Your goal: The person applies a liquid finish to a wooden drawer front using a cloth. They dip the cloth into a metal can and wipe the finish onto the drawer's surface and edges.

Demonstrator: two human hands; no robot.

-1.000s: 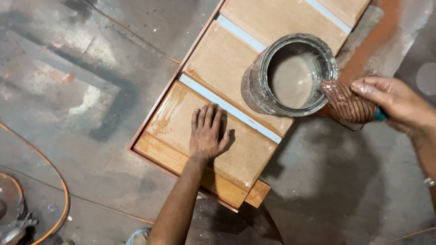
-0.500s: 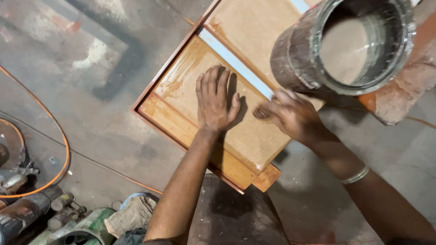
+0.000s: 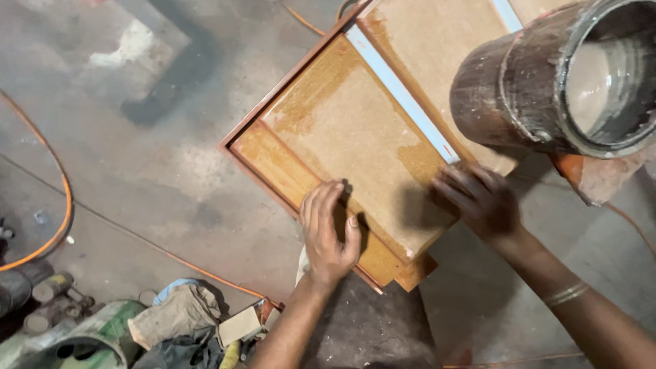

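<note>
A brown wooden panel (image 3: 355, 130) with a raised frame and a pale blue strip lies flat on the grey floor. My left hand (image 3: 329, 232) rests palm down on the panel's near frame edge, fingers together. My right hand (image 3: 478, 198) presses flat on the panel's right edge near the blue strip. Neither hand holds anything. A stained metal can (image 3: 540, 82) with pale liquid inside stands on the panel at the upper right, just above my right hand.
An orange cable (image 3: 65, 198) curves across the floor at the left. Rags, a green metal part (image 3: 82, 342) and small tools are heaped at the bottom left. An orange-stained cloth (image 3: 601, 178) lies under the can.
My left hand has slid from the middle of the panel back to its near edge. My right hand has moved to the panel's right edge. The view has shifted closer.
</note>
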